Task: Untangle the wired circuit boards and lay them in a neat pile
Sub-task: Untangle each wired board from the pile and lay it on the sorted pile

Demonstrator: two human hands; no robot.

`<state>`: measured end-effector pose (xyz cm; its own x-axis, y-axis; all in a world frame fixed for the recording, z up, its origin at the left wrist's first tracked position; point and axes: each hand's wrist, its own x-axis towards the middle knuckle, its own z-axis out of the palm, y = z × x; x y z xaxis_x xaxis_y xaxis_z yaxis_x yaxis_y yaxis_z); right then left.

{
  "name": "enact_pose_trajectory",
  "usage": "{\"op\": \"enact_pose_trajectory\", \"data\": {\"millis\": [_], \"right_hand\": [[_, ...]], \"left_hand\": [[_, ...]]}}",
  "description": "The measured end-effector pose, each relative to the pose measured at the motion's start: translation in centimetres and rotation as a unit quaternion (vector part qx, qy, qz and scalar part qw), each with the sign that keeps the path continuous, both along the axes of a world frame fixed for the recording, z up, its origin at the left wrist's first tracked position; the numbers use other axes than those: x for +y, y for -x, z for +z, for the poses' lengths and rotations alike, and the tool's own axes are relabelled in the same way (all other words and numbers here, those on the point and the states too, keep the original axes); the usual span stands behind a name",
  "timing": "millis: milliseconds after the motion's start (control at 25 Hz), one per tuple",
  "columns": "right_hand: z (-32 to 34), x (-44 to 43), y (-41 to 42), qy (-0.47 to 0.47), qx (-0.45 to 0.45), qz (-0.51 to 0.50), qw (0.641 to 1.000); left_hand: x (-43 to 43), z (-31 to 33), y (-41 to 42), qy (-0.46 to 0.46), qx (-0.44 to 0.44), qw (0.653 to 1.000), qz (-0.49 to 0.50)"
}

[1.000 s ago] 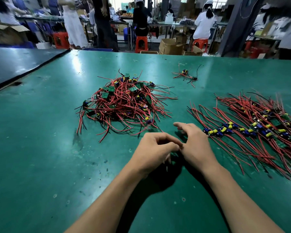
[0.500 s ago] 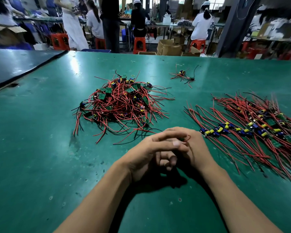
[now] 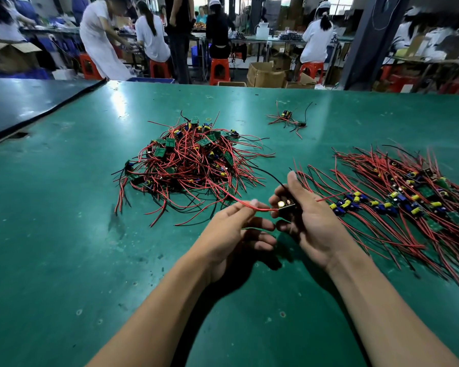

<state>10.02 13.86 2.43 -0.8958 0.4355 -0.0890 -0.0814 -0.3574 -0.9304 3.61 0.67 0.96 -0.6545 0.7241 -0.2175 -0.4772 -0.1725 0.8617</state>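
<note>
Just above the near middle of the green table (image 3: 64, 234), the right hand (image 3: 310, 223) grips a small board (image 3: 286, 205), fingers and thumb curled round it; most of it is hidden by them, so only a shiny round part and a dark edge show. Close beside it, the left hand (image 3: 233, 234) pinches a red wire (image 3: 264, 208) between thumb and forefinger, the other fingers loosely bent beneath, and the fingertip at the pinch is blurred. That wire runs from the board through the pinch and on toward the heap (image 3: 188, 165), where its far end is lost among the other leads. A black wire (image 3: 269, 174) arcs from behind the right fingers up and left, and its root is hidden. Both forearms are cut off by the bottom edge. Beyond the left hand, the heap is a tangle of red and black wires with green boards poking out. To the right of the right hand lies the pile (image 3: 398, 202), its leads combed roughly one way and its far side cut off by the frame. A small cluster (image 3: 286, 120) sits apart, farther back. Past the table's edge, workers, red stools (image 3: 219, 70) and boxes (image 3: 265, 74) are too blurred to detail
</note>
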Motion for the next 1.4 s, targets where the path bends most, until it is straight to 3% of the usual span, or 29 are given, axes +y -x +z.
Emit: {"op": "enact_pose_trajectory", "data": {"millis": [160, 280, 680, 880, 1000, 1160, 1400], "right_hand": [[-0.3, -1.1, 0.3, 0.04, 0.0, 0.046, 0.998], [-0.9, -1.5, 0.8, 0.0, -0.027, 0.027, 0.999], [-1.6, -0.1, 0.3, -0.042, -0.012, 0.06, 0.997], [-1.9, 0.0, 0.2, -0.083, 0.013, 0.059, 0.995], [-1.9, 0.0, 0.1, -0.068, -0.009, 0.026, 0.997], [-1.6, 0.4, 0.1, -0.098, -0.046, -0.02, 0.994], [-1.1, 0.6, 0.0, -0.023, -0.048, 0.004, 0.999]], "left_hand": [[-0.4, 0.5, 0.2, -0.001, -0.029, 0.998, -0.048], [-0.7, 0.5, 0.2, -0.021, -0.041, 0.996, -0.076], [-0.6, -0.1, 0.8, -0.043, -0.039, 0.998, 0.039], [-0.3, -0.5, 0.5, -0.02, 0.055, 0.995, 0.086], [-0.4, -0.7, 0.4, 0.004, 0.11, 0.992, 0.056], [-0.8, -0.7, 0.6, 0.02, 0.119, 0.993, -0.02], [-1.5, -0.1, 0.9, 0.044, 0.131, 0.987, -0.081]]}}
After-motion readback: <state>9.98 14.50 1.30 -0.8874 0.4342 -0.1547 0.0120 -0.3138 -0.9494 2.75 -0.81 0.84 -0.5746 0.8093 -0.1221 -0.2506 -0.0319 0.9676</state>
